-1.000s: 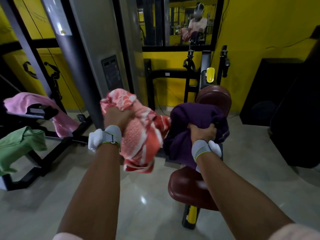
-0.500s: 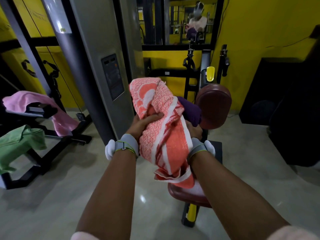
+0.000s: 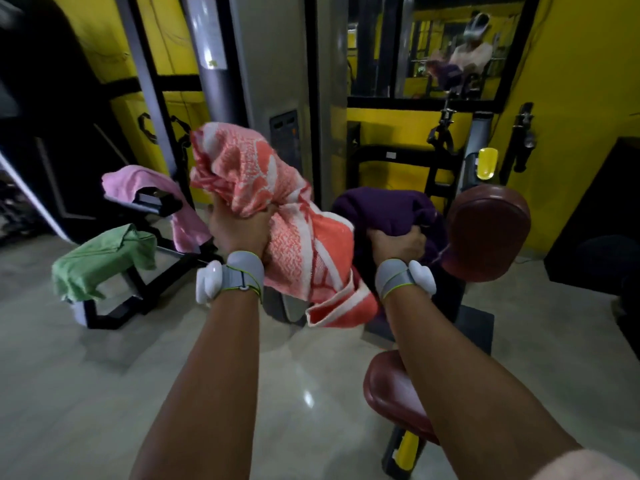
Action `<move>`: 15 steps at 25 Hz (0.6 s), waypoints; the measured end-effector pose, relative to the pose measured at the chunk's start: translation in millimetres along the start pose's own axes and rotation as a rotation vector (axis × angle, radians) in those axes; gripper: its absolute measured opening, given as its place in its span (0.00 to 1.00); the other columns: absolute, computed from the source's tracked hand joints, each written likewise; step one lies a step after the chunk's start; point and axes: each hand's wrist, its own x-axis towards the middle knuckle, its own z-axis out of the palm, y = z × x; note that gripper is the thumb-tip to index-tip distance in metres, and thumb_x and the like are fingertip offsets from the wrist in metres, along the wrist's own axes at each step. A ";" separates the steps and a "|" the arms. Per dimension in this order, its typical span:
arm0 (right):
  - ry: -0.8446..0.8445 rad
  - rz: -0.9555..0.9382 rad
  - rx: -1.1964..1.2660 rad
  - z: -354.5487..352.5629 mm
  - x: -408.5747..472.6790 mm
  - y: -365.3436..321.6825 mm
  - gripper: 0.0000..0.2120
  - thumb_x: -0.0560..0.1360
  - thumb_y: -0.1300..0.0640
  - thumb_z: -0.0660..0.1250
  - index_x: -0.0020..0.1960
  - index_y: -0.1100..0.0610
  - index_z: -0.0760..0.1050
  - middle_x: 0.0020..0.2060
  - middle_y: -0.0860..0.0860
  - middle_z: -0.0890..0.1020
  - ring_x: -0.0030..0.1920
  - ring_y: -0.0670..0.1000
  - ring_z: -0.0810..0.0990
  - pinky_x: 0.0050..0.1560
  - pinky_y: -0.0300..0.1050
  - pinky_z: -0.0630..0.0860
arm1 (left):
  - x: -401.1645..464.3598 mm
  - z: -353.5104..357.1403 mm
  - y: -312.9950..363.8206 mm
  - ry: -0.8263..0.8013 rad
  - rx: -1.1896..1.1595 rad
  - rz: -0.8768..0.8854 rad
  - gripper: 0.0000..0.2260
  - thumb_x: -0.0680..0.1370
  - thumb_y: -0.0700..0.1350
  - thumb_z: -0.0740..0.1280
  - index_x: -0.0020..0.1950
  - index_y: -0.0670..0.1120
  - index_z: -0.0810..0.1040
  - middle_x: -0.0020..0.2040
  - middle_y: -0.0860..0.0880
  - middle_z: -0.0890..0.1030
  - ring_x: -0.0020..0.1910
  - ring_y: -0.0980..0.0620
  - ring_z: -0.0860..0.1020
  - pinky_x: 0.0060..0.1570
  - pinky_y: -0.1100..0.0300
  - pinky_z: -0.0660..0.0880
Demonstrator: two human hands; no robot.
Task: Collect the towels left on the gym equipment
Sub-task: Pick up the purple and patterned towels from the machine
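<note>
The grey upright weight machine (image 3: 273,81) fills the middle of the room against the yellow wall, and just right of it stands the seat station with its rounded maroon padded backrest (image 3: 488,230) and maroon padded seat (image 3: 394,396) low down near the right forearm. To the left, well apart from both hands, a black metal bench frame (image 3: 114,306) carries two towels not yet gathered: a crumpled pale green cloth towel (image 3: 100,265) draped over its nearer end and a soft pink cloth towel (image 3: 138,178) hanging over a black bar behind it. Two towels are in hand. The bunched coral-and-white patterned terry towel (image 3: 277,223) is clamped in the left hand (image 3: 239,230), fist closed round its middle, with a tail hanging below the wrist. The dark purple plush towel (image 3: 384,209) is gripped in the closed right hand (image 3: 398,242), bunched just beside the backrest; whether it touches the pad is unclear. So, as I judge it, roughly half is done, with the green and pink ones left.
</note>
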 end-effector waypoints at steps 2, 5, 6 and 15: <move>-0.073 -0.059 -0.011 9.1 -2.5 -6.5 0.30 0.63 0.52 0.74 0.61 0.62 0.72 0.59 0.59 0.75 0.56 0.63 0.76 0.55 0.52 0.73 | 14.8 -18.2 0.0 0.180 0.168 0.074 0.36 0.63 0.54 0.73 0.69 0.44 0.69 0.67 0.41 0.70 0.63 0.38 0.73 0.63 0.52 0.70; -0.164 -0.198 -0.031 35.2 -17.1 -23.2 0.31 0.64 0.50 0.74 0.62 0.61 0.69 0.59 0.58 0.72 0.54 0.63 0.76 0.54 0.55 0.75 | 6.8 -19.1 0.2 0.236 0.400 0.154 0.34 0.67 0.52 0.72 0.72 0.48 0.66 0.72 0.41 0.64 0.62 0.36 0.72 0.58 0.48 0.70; -0.222 -0.243 -0.045 45.8 -26.8 -29.7 0.31 0.64 0.50 0.73 0.62 0.61 0.68 0.60 0.57 0.71 0.55 0.63 0.76 0.55 0.56 0.74 | 0.5 -15.2 -1.7 0.242 0.438 0.154 0.35 0.68 0.52 0.72 0.72 0.49 0.65 0.73 0.42 0.63 0.63 0.35 0.72 0.57 0.47 0.70; -0.719 -0.369 -0.055 152.8 -122.0 -41.5 0.31 0.68 0.52 0.72 0.66 0.60 0.67 0.63 0.58 0.70 0.59 0.62 0.74 0.58 0.53 0.71 | 27.6 -112.9 -55.1 0.572 0.461 -0.086 0.39 0.68 0.56 0.72 0.74 0.51 0.60 0.72 0.43 0.64 0.60 0.35 0.74 0.57 0.44 0.72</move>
